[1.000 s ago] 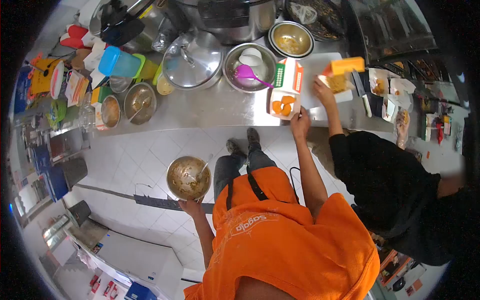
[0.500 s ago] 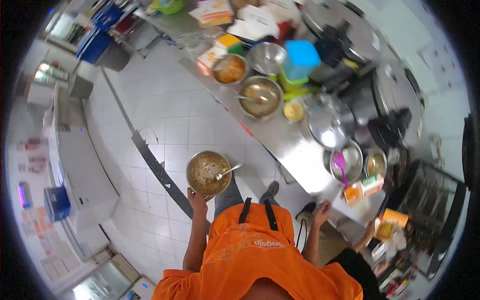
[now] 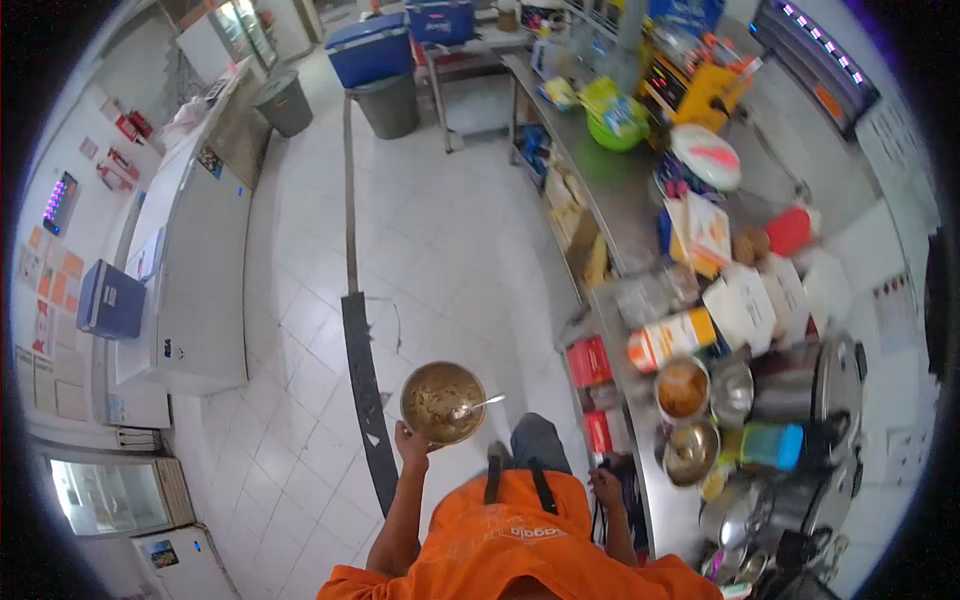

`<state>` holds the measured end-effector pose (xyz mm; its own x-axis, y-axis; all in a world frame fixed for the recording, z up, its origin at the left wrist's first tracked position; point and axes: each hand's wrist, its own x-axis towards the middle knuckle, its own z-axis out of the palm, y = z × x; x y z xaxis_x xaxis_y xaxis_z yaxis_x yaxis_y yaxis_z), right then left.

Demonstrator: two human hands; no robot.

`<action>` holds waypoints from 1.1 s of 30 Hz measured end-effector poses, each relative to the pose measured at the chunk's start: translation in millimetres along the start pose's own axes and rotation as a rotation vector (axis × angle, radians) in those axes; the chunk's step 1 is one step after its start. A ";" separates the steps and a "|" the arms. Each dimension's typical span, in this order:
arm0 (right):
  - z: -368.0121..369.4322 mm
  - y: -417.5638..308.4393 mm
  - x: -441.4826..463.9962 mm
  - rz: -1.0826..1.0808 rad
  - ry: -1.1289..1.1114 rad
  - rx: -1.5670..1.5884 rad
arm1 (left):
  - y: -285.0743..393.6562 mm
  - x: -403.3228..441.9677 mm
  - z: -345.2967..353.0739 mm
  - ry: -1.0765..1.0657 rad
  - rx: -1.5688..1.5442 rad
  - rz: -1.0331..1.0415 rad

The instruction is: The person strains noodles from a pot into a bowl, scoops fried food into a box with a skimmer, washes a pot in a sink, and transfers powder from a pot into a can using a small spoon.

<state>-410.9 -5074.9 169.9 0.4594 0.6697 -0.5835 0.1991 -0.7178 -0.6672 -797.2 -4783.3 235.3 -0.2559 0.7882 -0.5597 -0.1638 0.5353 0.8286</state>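
My left grip [image 3: 412,444] clasps the bowl [image 3: 436,398] just ahead, mouth up, its spoon [image 3: 480,405] slanting handle-first rightward and away; my right grip's [image 3: 606,489] state I cannot tell.

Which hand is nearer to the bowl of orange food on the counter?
Right. The right hand hangs beside the counter, apart from the bowl of orange food; the left hand is farther off, over the floor, holding another metal bowl.
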 end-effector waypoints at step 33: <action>423.8 -967.5 943.3 -0.303 -0.240 -0.744 | 929.0 1136.9 304.5 -0.129 -0.240 0.335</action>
<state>-536.9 -3668.0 68.8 0.1143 0.8159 -0.5668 0.8419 -0.3824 -0.3807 -950.2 -3297.4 366.3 -0.2137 0.9460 -0.2436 -0.3125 0.1700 0.9346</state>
